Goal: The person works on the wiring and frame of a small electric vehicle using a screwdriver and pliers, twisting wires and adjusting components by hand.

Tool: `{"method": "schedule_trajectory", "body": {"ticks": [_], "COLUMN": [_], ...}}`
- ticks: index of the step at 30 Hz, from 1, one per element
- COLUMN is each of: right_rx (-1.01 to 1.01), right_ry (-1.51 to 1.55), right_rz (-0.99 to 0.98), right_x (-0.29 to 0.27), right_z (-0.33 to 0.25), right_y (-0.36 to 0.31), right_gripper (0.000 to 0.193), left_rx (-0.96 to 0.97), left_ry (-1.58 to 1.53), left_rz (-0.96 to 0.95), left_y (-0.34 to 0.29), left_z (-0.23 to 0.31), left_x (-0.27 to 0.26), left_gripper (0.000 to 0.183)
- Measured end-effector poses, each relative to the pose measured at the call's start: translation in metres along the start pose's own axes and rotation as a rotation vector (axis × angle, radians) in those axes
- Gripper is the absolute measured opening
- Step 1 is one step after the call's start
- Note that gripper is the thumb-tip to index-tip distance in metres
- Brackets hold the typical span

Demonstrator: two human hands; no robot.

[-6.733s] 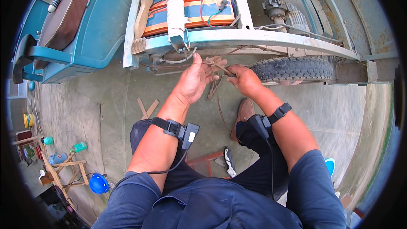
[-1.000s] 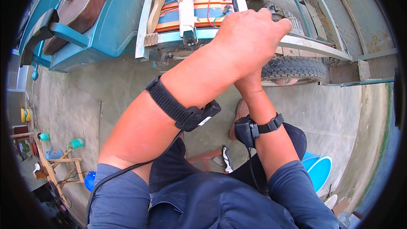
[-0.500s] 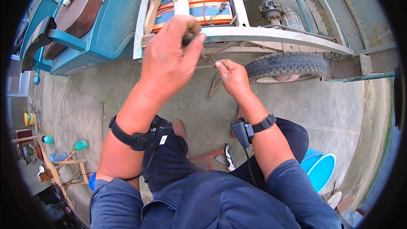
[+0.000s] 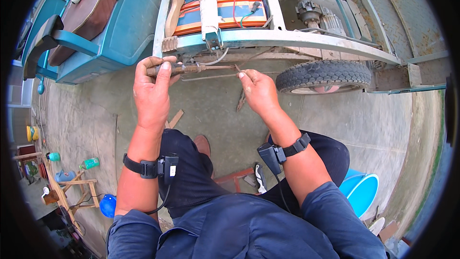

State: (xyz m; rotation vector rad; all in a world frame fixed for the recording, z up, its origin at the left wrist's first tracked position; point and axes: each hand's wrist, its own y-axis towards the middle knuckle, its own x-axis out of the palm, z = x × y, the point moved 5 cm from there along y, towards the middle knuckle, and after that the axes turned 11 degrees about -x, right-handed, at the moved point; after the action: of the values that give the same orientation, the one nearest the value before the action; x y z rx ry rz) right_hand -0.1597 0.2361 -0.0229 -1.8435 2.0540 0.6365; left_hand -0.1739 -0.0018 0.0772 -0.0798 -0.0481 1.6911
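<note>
My left hand point(image 4: 154, 84) is closed around a dark rod-shaped piece point(image 4: 179, 69) below the frame's near rail. It has a thick body, a rusty collar and a thin copper-coloured shaft pointing right. My right hand point(image 4: 256, 88) pinches a small thin brown piece point(image 4: 237, 68) where that shaft ends; its exact kind is too small to make out. Just above my hands runs the light-blue metal frame point(image 4: 287, 37) of a vehicle. A white-wrapped bundle point(image 4: 209, 14) ends at a bracket point(image 4: 214, 43) on the rail, with a grey cable point(image 4: 215, 60) looping below.
Blue-and-orange batteries point(image 4: 230, 7) with wires sit inside the frame. A tyre point(image 4: 326, 75) stands right of my right hand. A teal seat body point(image 4: 124, 19) is at the left. On the floor lie a narrow rusty tool point(image 4: 241, 100), a wood scrap point(image 4: 176, 118) and a blue basin point(image 4: 362, 192).
My left hand has moved left and down from in front of the rail, uncovering the bracket and cable. The rod-shaped piece now shows in it. My right hand stays nearly in place, still pinching.
</note>
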Motion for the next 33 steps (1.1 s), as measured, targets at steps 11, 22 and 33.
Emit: {"method": "schedule_trajectory", "body": {"ticks": [11,22,33], "right_rx": [0.143,0.325,-0.263], "right_ry": [0.384,0.221,0.443], "right_rz": [0.069,-0.200,0.354], "right_x": [0.006,-0.012,-0.066], "right_z": [0.044,0.033,0.046], "right_y": [-0.010,-0.017,0.010], "right_gripper": [0.020,0.037,0.031], "left_rx": [0.519,0.529,0.715], "left_ry": [0.653,1.049,0.520], "left_rz": [-0.033,-0.412,-0.231], "left_y": [-0.009,-0.045,-0.040], "left_z": [0.048,-0.014,0.000], "left_x": [0.117,0.272,0.243], "left_gripper": [0.028,0.036,0.033]}}
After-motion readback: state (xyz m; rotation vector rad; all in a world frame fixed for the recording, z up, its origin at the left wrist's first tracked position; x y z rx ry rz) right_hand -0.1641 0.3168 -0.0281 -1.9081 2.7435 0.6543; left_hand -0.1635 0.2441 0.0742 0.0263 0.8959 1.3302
